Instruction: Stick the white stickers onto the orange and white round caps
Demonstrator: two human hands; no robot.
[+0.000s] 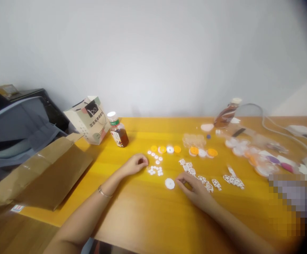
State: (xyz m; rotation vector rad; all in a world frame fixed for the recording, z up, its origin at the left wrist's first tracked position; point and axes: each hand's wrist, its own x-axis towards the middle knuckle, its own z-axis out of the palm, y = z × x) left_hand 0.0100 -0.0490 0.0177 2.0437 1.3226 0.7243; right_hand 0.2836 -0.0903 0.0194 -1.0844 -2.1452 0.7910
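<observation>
My left hand (134,165), with a bracelet on its wrist, is closed with thumb and fingertips together. It is beside several small white discs (155,171) on the table, and whatever it may hold is too small to make out. My right hand (194,188) is also closed in a pinch, its fingertips at the right edge of a larger white round disc (169,183). Whether they touch that disc is unclear. White openwork pieces (205,182) lie just behind and beside my right hand. Orange and white round pieces (170,149) form a row farther back.
A brown paper bag (63,169) lies at the left, near a printed carton bag (91,121) and a bottle of dark liquid (119,132). Another bottle (226,114), a cable (264,120) and wrapped round pieces (262,165) are at the right. The wall (153,60) closes off the back.
</observation>
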